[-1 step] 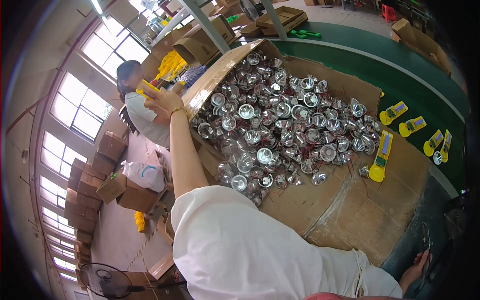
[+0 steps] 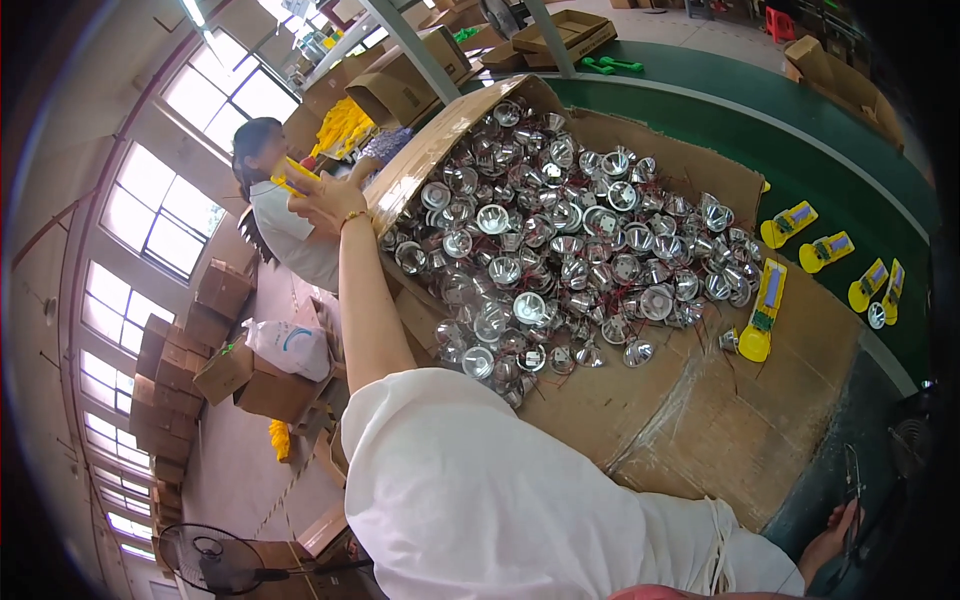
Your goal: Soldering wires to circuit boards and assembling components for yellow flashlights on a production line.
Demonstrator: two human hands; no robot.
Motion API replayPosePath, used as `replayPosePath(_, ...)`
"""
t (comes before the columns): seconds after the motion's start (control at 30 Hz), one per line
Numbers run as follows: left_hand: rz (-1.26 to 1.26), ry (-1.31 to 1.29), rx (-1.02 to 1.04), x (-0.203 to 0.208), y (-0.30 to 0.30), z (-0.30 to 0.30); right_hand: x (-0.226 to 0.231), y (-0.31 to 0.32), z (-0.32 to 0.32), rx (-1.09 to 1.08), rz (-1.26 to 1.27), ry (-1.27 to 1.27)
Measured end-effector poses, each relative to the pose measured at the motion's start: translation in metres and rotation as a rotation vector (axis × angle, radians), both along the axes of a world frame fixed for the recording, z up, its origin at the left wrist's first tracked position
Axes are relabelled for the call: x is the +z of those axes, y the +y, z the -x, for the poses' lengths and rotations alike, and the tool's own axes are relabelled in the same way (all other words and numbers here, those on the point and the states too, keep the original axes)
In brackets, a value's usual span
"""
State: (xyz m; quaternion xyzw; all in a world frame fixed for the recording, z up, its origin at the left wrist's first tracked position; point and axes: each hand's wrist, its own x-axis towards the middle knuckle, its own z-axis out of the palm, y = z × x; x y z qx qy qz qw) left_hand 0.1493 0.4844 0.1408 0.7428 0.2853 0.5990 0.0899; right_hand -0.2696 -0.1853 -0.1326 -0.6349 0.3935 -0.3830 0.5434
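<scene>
My left hand (image 2: 328, 203) is stretched out to the far left, its fingers closed on a yellow plastic piece (image 2: 296, 177). Beside that arm lies a heap of shiny silver lamp reflectors (image 2: 570, 240) with thin red wires, in an opened cardboard box (image 2: 460, 130). At the lower right my right hand (image 2: 832, 540) is closed around a slim metal tool (image 2: 853, 480); its exact kind is unclear. A yellow flashlight housing half (image 2: 762, 320) with a small green board rests on the cardboard, next to a loose reflector (image 2: 729, 341).
More yellow housing halves (image 2: 788, 224) lie on the green belt (image 2: 690, 115) at the right. Ahead at left, a co-worker (image 2: 285, 215) in white is near a yellow pile (image 2: 345, 128). Stacked cartons (image 2: 165, 400) and a fan (image 2: 210, 560) stand at left.
</scene>
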Motion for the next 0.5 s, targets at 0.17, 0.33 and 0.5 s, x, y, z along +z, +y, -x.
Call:
replayPosePath(0.17, -0.013, 0.046, 0.080, -0.0016, 0.0009, 0.0030, 0.0044, 0.0033, 0.0019, 0.024, -0.050, 0.017)
replayPosePath(0.33, -0.053, 0.031, 0.102, -0.0030, -0.0015, 0.0035, 0.0014, 0.0007, 0.0069, 0.061, -0.050, 0.002)
replayPosePath(0.5, -0.017, 0.043, 0.067, -0.0006, 0.0004, 0.0048, -0.0014, -0.0035, 0.0093, 0.076, -0.045, 0.025)
